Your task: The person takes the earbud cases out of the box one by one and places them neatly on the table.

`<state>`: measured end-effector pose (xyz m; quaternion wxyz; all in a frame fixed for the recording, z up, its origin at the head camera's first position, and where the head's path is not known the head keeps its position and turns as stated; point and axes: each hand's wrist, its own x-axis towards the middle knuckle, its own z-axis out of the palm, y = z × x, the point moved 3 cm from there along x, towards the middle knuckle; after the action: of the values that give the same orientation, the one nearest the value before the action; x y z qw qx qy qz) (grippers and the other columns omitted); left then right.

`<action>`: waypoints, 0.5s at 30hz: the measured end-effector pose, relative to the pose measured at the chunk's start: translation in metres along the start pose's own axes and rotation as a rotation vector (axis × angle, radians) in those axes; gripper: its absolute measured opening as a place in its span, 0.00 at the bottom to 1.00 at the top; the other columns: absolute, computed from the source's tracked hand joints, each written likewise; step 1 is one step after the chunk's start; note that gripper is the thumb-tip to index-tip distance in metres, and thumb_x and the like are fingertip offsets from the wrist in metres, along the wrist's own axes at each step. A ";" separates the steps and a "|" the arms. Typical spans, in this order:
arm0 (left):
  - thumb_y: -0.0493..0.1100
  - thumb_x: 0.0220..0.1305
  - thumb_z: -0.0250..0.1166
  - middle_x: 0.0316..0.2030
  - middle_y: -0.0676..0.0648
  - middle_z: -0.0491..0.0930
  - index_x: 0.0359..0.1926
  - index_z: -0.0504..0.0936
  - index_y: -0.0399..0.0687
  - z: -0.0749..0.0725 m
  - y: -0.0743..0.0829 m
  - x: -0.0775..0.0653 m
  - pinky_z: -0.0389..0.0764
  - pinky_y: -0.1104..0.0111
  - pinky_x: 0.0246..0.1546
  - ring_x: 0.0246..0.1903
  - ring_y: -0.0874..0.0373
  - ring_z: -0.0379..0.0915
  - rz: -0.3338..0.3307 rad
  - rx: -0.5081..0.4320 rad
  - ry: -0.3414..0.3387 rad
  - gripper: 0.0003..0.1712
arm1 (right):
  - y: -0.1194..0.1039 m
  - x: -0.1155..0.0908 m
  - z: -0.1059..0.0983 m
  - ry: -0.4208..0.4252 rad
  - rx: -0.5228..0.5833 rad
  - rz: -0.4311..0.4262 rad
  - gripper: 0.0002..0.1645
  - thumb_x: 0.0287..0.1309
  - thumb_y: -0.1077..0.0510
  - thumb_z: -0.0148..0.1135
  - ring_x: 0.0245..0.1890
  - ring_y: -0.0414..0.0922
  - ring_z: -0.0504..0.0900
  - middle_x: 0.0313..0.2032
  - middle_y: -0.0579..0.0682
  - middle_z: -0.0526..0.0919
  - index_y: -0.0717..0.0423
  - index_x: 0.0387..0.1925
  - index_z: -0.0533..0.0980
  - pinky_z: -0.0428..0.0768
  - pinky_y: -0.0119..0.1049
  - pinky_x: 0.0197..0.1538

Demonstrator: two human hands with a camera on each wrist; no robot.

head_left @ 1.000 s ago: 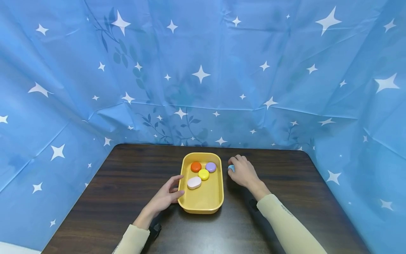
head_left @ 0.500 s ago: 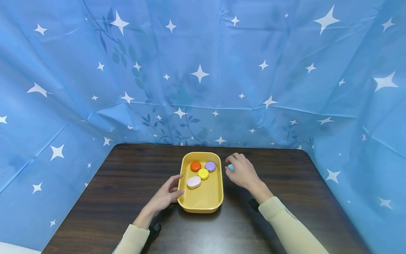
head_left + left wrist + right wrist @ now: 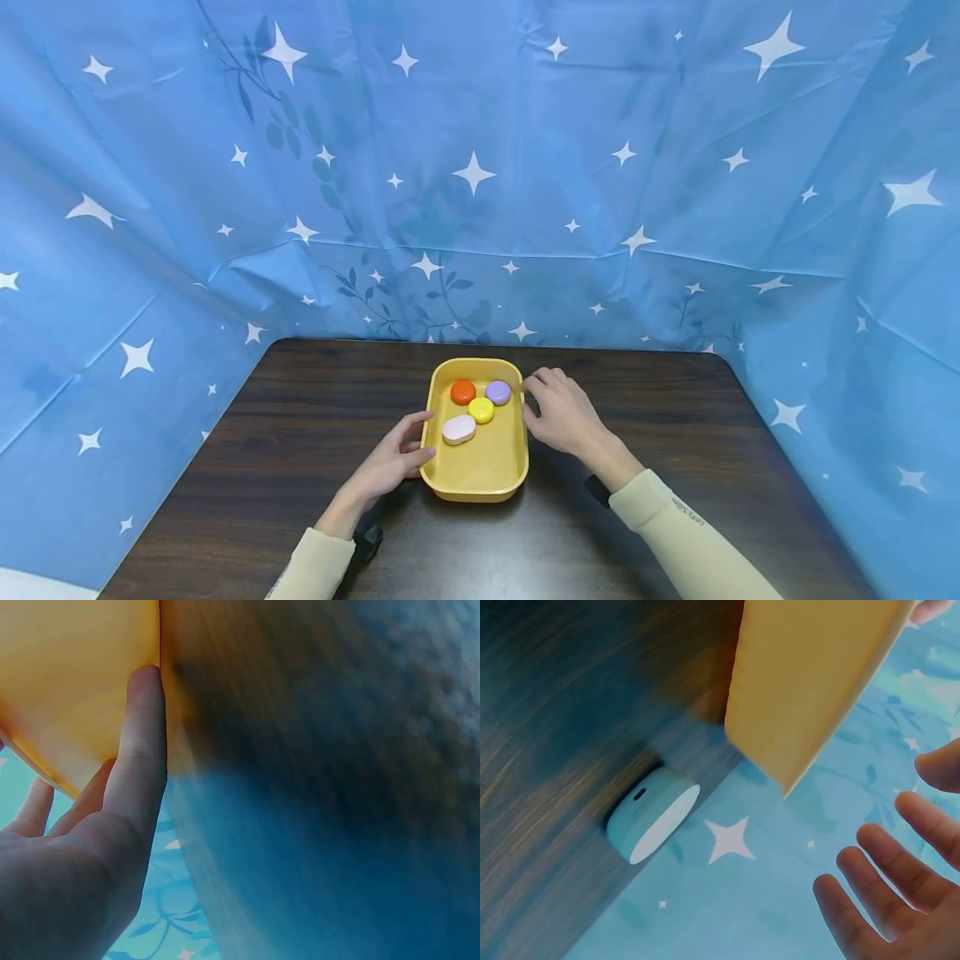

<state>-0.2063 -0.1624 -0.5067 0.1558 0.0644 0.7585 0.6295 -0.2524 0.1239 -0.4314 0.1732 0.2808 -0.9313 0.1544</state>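
My left hand [image 3: 386, 462] holds the left side of a yellow tray [image 3: 480, 483], its thumb over the rim; in the left wrist view, fingers lie along the outer wall. At the right rim, my right hand [image 3: 566, 417] has its fingertips close to the edge. The right wrist view shows this hand [image 3: 900, 892] with spread fingers and nothing in them. A small rounded light-blue case [image 3: 649, 814] with a dark slot stands on the table apart from those fingers. The head view hides it behind the hand.
Inside the tray are a red-orange piece [image 3: 462, 392], a purple one [image 3: 498, 392], a yellow one [image 3: 482, 410] and a pale pink oval [image 3: 459, 430]. The dark wood table [image 3: 337, 392] ends at a blue star-patterned curtain [image 3: 472, 217].
My right hand has shifted left to the tray's rim. The light-blue case, earlier visible between its thumb and fingers, no longer shows in the head view. The left hand and tray stay put.
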 end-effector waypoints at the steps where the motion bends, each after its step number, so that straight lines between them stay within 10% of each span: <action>1: 0.37 0.74 0.61 0.74 0.36 0.58 0.76 0.60 0.49 0.000 0.000 0.000 0.83 0.54 0.52 0.62 0.42 0.73 -0.001 -0.001 0.000 0.34 | -0.002 0.000 0.001 -0.003 -0.001 -0.009 0.12 0.58 0.58 0.69 0.45 0.50 0.77 0.43 0.52 0.82 0.57 0.44 0.83 0.81 0.46 0.48; 15: 0.39 0.73 0.62 0.75 0.36 0.56 0.76 0.60 0.49 -0.001 -0.001 0.001 0.84 0.55 0.52 0.64 0.40 0.71 -0.006 -0.029 -0.014 0.35 | -0.027 0.006 0.011 -0.102 -0.043 -0.110 0.13 0.59 0.55 0.68 0.44 0.50 0.76 0.43 0.51 0.81 0.54 0.44 0.83 0.79 0.45 0.47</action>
<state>-0.2071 -0.1633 -0.5079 0.1638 0.0645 0.7483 0.6395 -0.2442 0.0948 -0.4337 0.1396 0.3352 -0.9252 0.1102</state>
